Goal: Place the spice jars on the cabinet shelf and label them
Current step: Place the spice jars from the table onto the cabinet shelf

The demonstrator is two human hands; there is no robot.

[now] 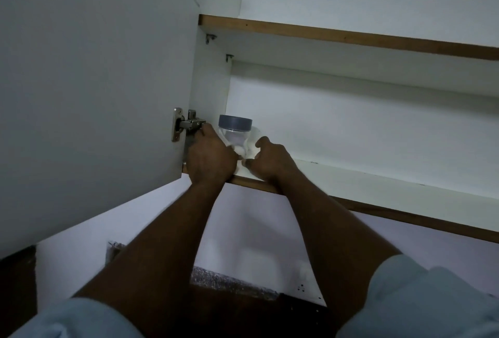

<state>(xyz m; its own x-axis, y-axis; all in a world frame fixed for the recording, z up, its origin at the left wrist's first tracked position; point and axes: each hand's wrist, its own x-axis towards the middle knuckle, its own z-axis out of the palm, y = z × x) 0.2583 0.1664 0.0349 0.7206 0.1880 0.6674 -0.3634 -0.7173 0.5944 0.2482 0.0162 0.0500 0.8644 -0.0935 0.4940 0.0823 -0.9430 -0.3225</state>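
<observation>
Both forearms reach up to the upright jar (234, 132) at twelve o'clock on the shelf (351, 175); left hand (209, 158) curls on its left side, right hand (270, 160) pinches something pale by its base.

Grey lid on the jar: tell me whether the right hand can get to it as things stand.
Probably yes. The right hand sits just below and right of the jar, and nothing covers the grey lid. The shelf space above and to its right is bare, so the fingers look free to lift to it.
</observation>
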